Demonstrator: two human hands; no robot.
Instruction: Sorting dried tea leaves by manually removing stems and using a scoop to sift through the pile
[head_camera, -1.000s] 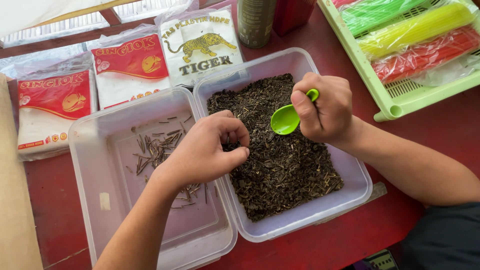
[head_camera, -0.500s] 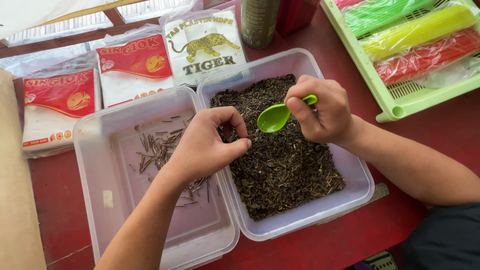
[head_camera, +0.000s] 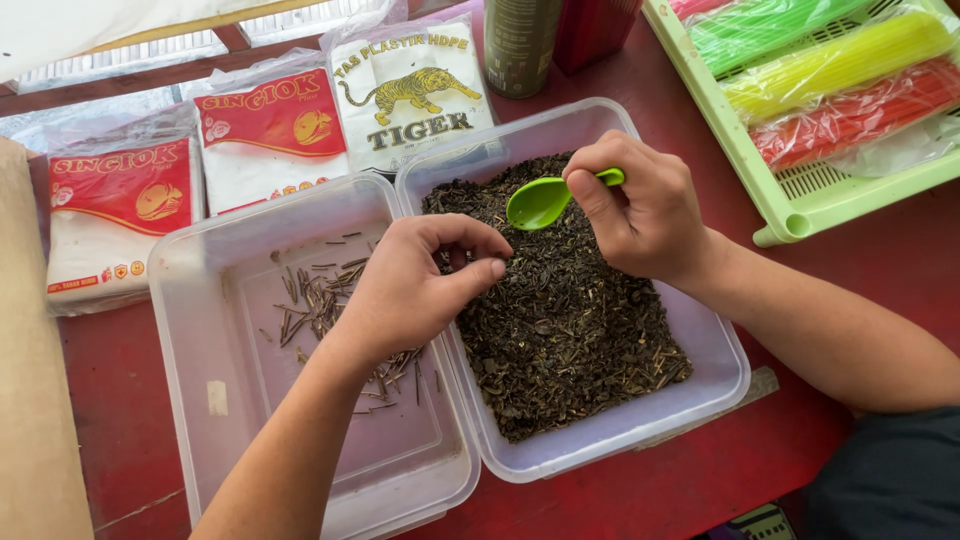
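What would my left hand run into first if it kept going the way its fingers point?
Most likely the dark loose tea in the clear tub: the left hand has its fingers pinched right over it. How high they are above it is unclear.

Single head-worn camera, looking steeply down from close above, red table (head_camera: 880, 260) filling the view
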